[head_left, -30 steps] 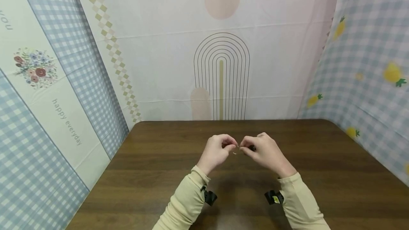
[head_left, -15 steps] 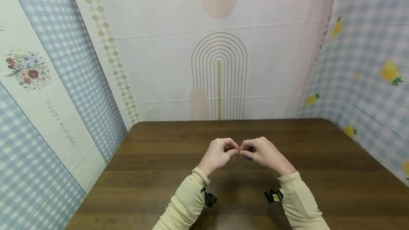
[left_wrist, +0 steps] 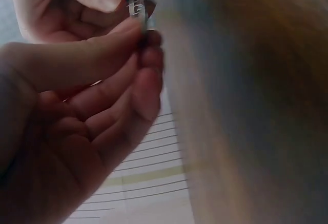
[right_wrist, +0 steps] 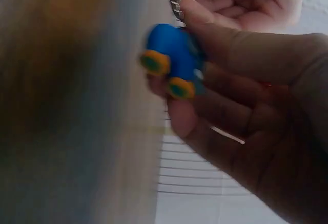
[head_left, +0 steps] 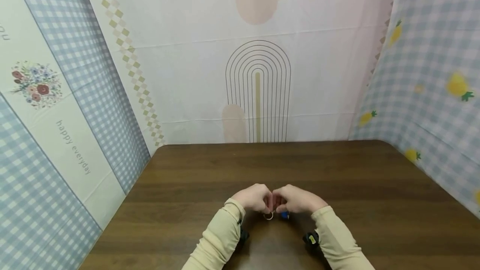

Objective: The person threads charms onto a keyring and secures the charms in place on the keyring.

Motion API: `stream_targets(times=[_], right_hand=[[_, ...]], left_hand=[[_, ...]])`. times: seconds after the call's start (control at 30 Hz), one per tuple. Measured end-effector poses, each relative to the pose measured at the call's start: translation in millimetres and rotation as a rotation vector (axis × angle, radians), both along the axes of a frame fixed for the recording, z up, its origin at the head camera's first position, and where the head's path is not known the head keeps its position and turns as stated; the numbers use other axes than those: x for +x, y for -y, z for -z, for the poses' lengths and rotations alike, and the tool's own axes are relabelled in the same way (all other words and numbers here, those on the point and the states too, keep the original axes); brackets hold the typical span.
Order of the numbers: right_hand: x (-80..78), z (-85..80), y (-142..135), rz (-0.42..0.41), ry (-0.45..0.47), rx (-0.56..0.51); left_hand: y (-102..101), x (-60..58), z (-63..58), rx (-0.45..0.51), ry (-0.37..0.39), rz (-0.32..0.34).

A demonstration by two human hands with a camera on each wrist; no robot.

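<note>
A: Where are your hands right now?

B: Both are low over the near middle of the worktop (head_left: 337, 170), knuckles nearly touching. Your left hand (head_left: 253, 198) has its fingers curled, with the thumb and forefinger pinching a small metal key ring (head_left: 268, 215) that hangs just below them.

A: And your right hand?

B: Your right hand (head_left: 298, 199) is curled too. Its thumb and fingers grip a little blue charm (right_wrist: 171, 60) with two yellow-rimmed spots, and the charm sits right next to the ring.

A: Are the ring and the charm joined?

B: I cannot tell. In the right wrist view the metal sits just above the blue charm, against your thumb tip, but the spot is blurred.

A: Anything else around you?

B: Patterned cloth panels stand behind and beside the worktop, one with an arch design (head_left: 258, 91) straight ahead.
</note>
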State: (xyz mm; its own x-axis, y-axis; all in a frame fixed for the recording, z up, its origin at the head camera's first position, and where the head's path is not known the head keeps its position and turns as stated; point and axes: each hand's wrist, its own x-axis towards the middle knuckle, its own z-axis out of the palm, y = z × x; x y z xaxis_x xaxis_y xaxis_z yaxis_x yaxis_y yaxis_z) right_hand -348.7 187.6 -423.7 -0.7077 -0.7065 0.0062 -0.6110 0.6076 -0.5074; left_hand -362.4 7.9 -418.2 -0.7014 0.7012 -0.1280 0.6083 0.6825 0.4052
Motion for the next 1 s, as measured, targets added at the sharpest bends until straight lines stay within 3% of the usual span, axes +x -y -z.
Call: stream_targets(times=[0.2, 0.63, 0.73, 0.83, 1.0], right_hand=[[5.9, 3.6, 12, -0.010, 0.054, 0.065], [17.0, -3.1, 16, 0.042, 0.049, 0.066], [21.5, -6.3, 12, 0.071, 0.039, 0.030], [26.8, -9.1, 8, 0.104, 0.008, -0.019], [37.6, -15.4, 4, 0.224, -0.175, -0.062]], left_hand=[[4, 6.7, 3.7, -0.091, 0.007, -0.033], [16, 16.9, 3.8, -0.117, 0.020, -0.059], [22, 17.9, -1.9, -0.074, 0.022, -0.076], [28, 19.5, -7.8, 0.031, 0.023, -0.106], [30, 22.6, -15.2, 0.238, -0.068, -0.173]])
